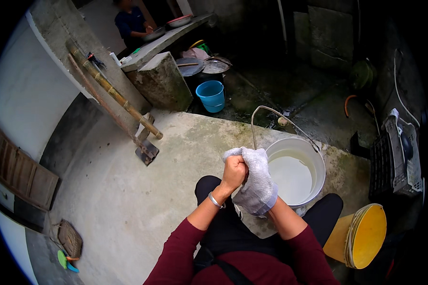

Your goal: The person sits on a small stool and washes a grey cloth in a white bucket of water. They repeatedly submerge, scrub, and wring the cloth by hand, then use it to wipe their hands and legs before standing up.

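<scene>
Both hands are together in front of my knees, just left of a metal bucket that holds cloudy, pale water. My left hand, with a silver bangle at the wrist, is closed in a fist on the upper end of a light grey terry cloth. This cloth covers my right hand like a mitt down to a bluish hem at the wrist. It hides all the right fingers, so their grip cannot be seen. The bucket's wire handle stands up behind the cloth.
A yellow bucket lies tilted at my right, below black and grey crates. Ahead stands a blue bucket beside lidded pots. A hoe and bamboo pole lean at left. A person works behind a counter.
</scene>
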A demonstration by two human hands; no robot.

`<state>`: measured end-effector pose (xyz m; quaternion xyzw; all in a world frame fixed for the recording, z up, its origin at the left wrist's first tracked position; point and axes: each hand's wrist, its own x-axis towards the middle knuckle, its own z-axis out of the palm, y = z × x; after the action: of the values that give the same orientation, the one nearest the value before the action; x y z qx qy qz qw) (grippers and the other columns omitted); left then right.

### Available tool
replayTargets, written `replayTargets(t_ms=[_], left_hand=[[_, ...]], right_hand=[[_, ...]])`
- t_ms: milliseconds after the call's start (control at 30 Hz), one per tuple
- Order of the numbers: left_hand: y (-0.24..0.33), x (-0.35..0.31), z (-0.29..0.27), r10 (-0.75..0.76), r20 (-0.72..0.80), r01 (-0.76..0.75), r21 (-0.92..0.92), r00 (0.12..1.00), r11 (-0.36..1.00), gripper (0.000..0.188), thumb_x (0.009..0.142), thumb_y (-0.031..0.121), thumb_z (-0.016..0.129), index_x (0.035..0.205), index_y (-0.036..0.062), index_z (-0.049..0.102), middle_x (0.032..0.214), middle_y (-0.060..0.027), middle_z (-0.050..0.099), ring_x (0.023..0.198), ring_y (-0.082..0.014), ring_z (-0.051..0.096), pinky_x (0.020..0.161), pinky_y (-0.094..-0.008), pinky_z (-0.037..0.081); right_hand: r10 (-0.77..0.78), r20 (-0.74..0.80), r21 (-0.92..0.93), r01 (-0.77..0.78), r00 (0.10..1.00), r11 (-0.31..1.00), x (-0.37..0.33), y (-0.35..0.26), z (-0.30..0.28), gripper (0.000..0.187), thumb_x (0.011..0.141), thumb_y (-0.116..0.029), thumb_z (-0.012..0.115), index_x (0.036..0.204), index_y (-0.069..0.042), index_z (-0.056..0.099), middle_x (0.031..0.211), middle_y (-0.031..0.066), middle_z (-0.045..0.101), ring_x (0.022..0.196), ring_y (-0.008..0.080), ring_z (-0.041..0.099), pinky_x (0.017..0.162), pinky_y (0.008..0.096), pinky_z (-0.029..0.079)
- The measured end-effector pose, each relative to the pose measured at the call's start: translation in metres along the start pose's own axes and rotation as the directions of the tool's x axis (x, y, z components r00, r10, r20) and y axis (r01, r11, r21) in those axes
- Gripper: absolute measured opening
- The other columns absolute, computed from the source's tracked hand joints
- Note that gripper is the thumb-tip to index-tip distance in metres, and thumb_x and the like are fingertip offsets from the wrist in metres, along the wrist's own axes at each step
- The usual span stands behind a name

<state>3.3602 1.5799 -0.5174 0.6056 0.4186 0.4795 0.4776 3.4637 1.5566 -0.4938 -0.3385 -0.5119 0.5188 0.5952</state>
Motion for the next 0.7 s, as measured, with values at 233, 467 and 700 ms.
replayTargets(t_ms=[233, 467, 700], left_hand=[[0.013, -0.005, -0.007, -0.159, 0.1, 0.18, -0.263, 0.982, 0.948, 0.024, 0.081, -0.001, 0.041, 0.067, 0.0017, 0.059, 0.054, -0.0017, 0.052, 0.045, -0.0076, 0.045, 0.04, -0.0224, 0.035], [-0.008, -0.009, 0.023, 0.213, -0.149, -0.206, 0.059, 0.966, 0.977, 0.021, 0.073, -0.007, 0.038, 0.073, -0.0057, 0.059, 0.064, -0.0066, 0.062, 0.06, -0.0074, 0.052, 0.054, -0.0246, 0.042], [-0.001, -0.006, 0.014, 0.027, -0.057, -0.037, -0.187, 0.998, 0.982, 0.023, 0.083, -0.002, 0.04, 0.084, -0.0016, 0.062, 0.079, -0.006, 0.064, 0.074, -0.011, 0.058, 0.068, -0.0243, 0.047]], right_hand=[[-0.45, 0.064, -0.653, 0.378, 0.891, 0.656, 0.011, 0.029, 0.002, 0.026, 0.082, -0.021, 0.056, 0.064, -0.002, 0.053, 0.057, 0.0095, 0.052, 0.052, 0.0174, 0.053, 0.045, 0.0289, 0.039], [-0.149, -0.189, -0.352, 0.074, 0.971, 0.933, -0.007, 0.062, -0.003, 0.013, 0.09, -0.015, 0.047, 0.086, -0.005, 0.055, 0.07, 0.0016, 0.05, 0.065, 0.0104, 0.048, 0.058, 0.0252, 0.041], [-0.161, -0.028, -0.273, 0.147, 0.987, 0.951, -0.006, 0.037, -0.011, 0.011, 0.093, -0.012, 0.044, 0.092, -0.004, 0.052, 0.09, 0.0005, 0.048, 0.085, 0.0111, 0.047, 0.072, 0.0235, 0.041]])
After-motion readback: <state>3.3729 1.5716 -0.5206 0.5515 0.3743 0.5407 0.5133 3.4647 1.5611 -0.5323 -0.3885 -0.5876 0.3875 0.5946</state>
